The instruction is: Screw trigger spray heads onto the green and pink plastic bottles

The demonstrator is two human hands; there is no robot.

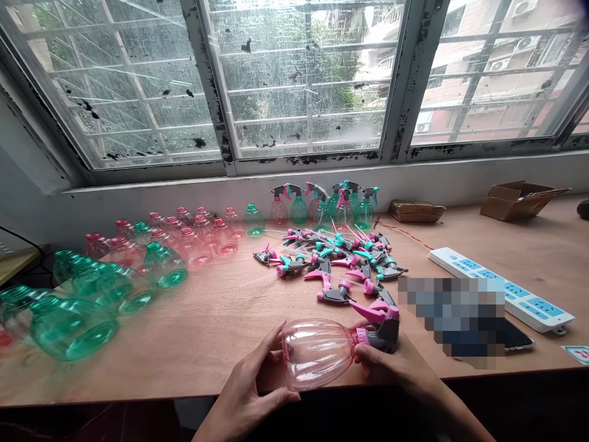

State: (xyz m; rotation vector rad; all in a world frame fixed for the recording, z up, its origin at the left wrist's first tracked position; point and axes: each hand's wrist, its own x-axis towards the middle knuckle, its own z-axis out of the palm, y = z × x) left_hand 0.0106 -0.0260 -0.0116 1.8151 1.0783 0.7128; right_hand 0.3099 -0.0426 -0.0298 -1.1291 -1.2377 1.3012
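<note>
A clear pink spray bottle (317, 355) lies sideways between my hands at the table's front edge. My left hand (255, 374) grips its base, with thumb and fingers on either side. At the neck, my right hand (384, 362) is closed around the pink collar of the grey and pink spray head (385, 328). The head sits on the bottle's mouth; how tightly it is joined I cannot tell. Just beyond lies a pile of loose trigger spray heads (338, 255) in pink, grey and teal, some with thin tubes showing.
Headless pink bottles (188, 245) and green bottles (76, 328) fill the left side. Several bottles with spray heads (322, 212) stand by the wall. To the right are a power strip (501, 288), a dark flat device (518, 337), an open carton (518, 202) and a brown package (416, 212).
</note>
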